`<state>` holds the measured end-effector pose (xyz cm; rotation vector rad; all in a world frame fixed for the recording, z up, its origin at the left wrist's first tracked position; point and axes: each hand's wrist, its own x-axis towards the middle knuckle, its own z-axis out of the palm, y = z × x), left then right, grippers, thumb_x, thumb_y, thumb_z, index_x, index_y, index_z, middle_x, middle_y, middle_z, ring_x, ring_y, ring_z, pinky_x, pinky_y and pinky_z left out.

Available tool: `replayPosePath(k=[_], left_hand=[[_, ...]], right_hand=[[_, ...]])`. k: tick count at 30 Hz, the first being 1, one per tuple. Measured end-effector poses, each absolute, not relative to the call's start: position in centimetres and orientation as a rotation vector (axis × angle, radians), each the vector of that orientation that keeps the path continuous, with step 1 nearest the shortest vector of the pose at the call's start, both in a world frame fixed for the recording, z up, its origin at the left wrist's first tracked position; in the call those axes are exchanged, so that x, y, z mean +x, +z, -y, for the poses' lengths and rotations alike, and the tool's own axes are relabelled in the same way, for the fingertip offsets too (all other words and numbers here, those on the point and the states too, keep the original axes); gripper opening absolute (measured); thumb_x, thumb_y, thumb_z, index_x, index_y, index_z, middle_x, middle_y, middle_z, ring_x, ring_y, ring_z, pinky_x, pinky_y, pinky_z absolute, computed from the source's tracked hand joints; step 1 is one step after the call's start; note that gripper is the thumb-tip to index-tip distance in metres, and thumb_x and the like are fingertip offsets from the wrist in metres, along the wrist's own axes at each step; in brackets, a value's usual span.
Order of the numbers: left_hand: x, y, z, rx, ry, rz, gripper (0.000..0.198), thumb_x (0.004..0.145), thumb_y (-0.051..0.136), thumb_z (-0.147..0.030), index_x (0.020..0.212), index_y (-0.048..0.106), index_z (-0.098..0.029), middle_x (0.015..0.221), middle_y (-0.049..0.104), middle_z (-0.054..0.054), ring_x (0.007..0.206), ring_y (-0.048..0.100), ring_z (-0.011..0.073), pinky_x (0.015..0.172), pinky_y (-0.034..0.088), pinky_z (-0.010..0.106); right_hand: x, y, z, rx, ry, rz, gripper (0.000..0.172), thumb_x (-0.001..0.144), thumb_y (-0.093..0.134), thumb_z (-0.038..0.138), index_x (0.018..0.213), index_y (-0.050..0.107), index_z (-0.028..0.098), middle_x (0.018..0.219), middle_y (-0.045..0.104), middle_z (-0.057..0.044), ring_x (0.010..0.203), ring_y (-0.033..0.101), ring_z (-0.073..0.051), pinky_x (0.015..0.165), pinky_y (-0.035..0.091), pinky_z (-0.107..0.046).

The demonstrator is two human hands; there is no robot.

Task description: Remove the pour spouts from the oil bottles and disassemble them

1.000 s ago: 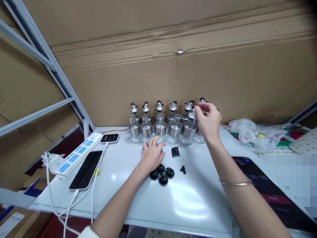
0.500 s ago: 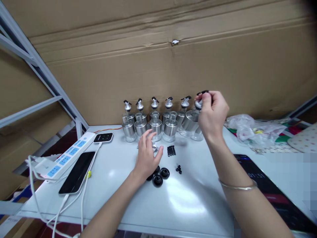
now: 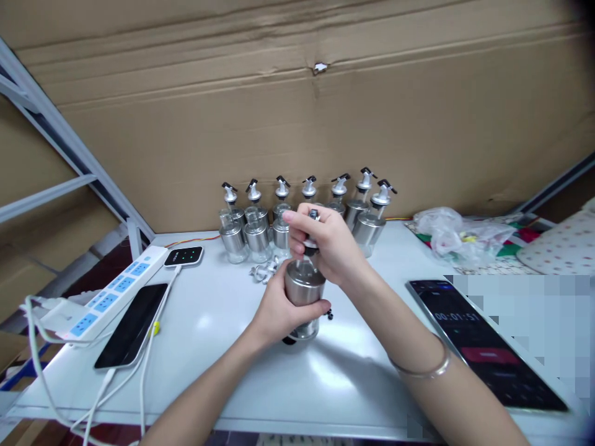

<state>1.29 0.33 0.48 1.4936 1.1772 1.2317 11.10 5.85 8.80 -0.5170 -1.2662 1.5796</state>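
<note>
A glass bottle [image 3: 304, 285] with a brushed steel sleeve stands upright in front of me, its base over the black parts [image 3: 289, 341] on the table. My left hand [image 3: 277, 310] is wrapped round the sleeve. At the bottle's neck, my right hand [image 3: 331, 238] closes on a pourer spout [image 3: 313, 215], partly hidden by the fingers. Whether the spout is fully seated, I cannot tell. Small black pieces [image 3: 330, 314] show just right of the bottle. Silver metal parts [image 3: 264, 271] lie beyond my left hand.
Bottles with spouts [image 3: 369, 226] form the back row, and uncapped bottles [image 3: 233, 240] stand before them. Left are a power strip [image 3: 114, 294], a phone [image 3: 132, 325] and white cables. To the right lie a large phone [image 3: 483, 341] and a plastic bag [image 3: 465, 235].
My right hand has left a spouted bottle standing at the back right and come to the middle with a spout. My left hand, open before, now grips a bottle brought forward.
</note>
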Motion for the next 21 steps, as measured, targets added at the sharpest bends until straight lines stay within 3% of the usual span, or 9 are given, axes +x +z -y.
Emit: replayPosePath(k=[2, 6, 13, 17, 21], left_hand=[[1.3, 0.8, -0.3, 1.417, 1.208, -1.159, 0.045, 0.058, 0.075, -0.027, 0.093, 0.049, -0.017, 0.083, 0.059, 0.002, 0.073, 0.057, 0.0155, 0.067, 0.048, 0.028], [1.4, 1.3, -0.1, 1.332, 1.174, -1.079, 0.042, 0.055, 0.075, -0.027, 0.087, 0.049, -0.016, 0.075, 0.057, 0.000, 0.065, 0.053, 0.0118, 0.059, 0.044, 0.024], [1.6, 1.2, 0.2, 1.342, 1.161, -1.151, 0.040, 0.057, 0.074, -0.026, 0.083, 0.045, -0.018, 0.069, 0.050, -0.004, 0.058, 0.045, 0.0084, 0.053, 0.037, 0.021], [1.7, 0.9, 0.3, 1.380, 1.144, -1.174, 0.039, 0.059, 0.073, -0.027, 0.085, 0.046, -0.018, 0.070, 0.049, -0.004, 0.060, 0.043, 0.0084, 0.055, 0.037, 0.021], [1.2, 0.9, 0.0, 1.356, 1.097, -1.116, 0.044, 0.055, 0.077, -0.031, 0.085, 0.048, -0.016, 0.072, 0.052, -0.002, 0.062, 0.047, 0.0098, 0.056, 0.038, 0.022]], right_hand=[[10.8, 8.5, -5.9, -0.544, 1.601, 1.281, 0.041, 0.068, 0.072, 0.035, 0.052, 0.038, 0.019, 0.048, 0.041, 0.008, 0.040, 0.042, -0.005, 0.039, 0.034, -0.020], [10.9, 8.2, -6.5, -0.685, 1.438, 1.373, 0.044, 0.069, 0.069, 0.047, 0.051, 0.040, 0.019, 0.048, 0.044, 0.006, 0.041, 0.046, -0.008, 0.042, 0.034, -0.022], [12.5, 8.2, -7.5, -1.155, 0.514, 1.867, 0.052, 0.086, 0.042, 0.055, 0.049, 0.044, 0.018, 0.044, 0.042, 0.002, 0.044, 0.033, -0.009, 0.050, 0.024, -0.026], [13.6, 8.4, -8.1, -1.285, 0.504, 2.042, 0.054, 0.086, 0.035, 0.057, 0.049, 0.042, 0.018, 0.048, 0.046, 0.000, 0.046, 0.032, -0.009, 0.049, 0.023, -0.026], [14.0, 8.5, -8.3, -1.223, 0.543, 2.044, 0.043, 0.084, 0.041, 0.041, 0.048, 0.033, 0.019, 0.046, 0.033, 0.003, 0.047, 0.026, -0.009, 0.048, 0.021, -0.026]])
